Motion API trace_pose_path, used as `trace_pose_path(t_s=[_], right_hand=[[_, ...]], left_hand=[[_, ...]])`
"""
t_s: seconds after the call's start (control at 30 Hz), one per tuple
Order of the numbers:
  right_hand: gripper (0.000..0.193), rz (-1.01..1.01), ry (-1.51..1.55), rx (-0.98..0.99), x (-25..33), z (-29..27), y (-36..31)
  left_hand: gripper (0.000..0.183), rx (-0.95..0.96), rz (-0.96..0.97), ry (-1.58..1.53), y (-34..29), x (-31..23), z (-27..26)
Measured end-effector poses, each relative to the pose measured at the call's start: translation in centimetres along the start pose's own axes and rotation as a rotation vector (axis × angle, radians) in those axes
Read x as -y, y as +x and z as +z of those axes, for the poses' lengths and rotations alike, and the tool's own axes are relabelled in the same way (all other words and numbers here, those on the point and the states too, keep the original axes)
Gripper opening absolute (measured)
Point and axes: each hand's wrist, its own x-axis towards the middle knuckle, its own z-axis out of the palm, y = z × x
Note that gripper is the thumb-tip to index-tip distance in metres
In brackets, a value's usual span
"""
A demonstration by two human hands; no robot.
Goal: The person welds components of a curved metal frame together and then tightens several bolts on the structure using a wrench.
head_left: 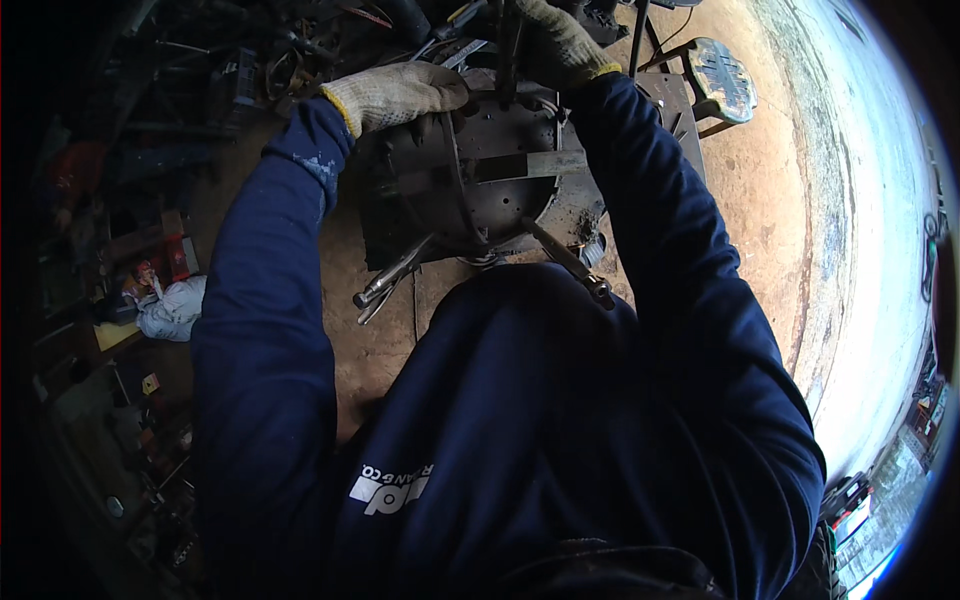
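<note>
My left hand [405, 97], in a pale knitted glove with a yellow cuff, has its fingers curled at the far edge of a round dark metal piece [510, 205], by the top of a curved metal strip [455, 165]. My right hand [568, 48], gloved alike, is closed at a dark upright metal bar [508, 55]; its fingertips are partly hidden. A flat bar [528, 166] lies across the round piece, which has small holes. Locking pliers [395, 272] grip its near left edge, and a second clamp-like tool [572, 262] sits at its near right edge.
Metal scraps and tools [450, 30] crowd the far side. A stool with a worn seat [720, 80] stands at the far right on the brown floor [755, 180]. At left, a person [170, 305] is beside a red object. My knees are close to the metal piece.
</note>
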Motion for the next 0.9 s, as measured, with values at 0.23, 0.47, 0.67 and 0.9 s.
trace_pose_path(t_s=[0.23, 0.47, 0.67, 0.9], right_hand=[[0.032, 0.05, 0.193, -0.046, -2.7, -1.7, 3.5], [0.031, -0.235, -0.306, -0.035, -4.9, -4.7, 3.9], [0.032, -0.363, -1.344, -0.101, -2.7, -2.7, 2.5], [0.034, -0.299, -1.082, -0.143, -3.4, -3.1, 2.9]], left_hand=[[0.046, 0.022, -0.029, 0.122, 0.1, -0.6, -0.3], [0.045, 0.085, -0.04, -0.017, 0.8, -0.4, -0.6], [0.047, 0.045, 0.078, -0.062, 1.7, 1.2, -0.8], [0.031, 0.037, -0.044, 0.411, 4.6, -3.2, 0.1]])
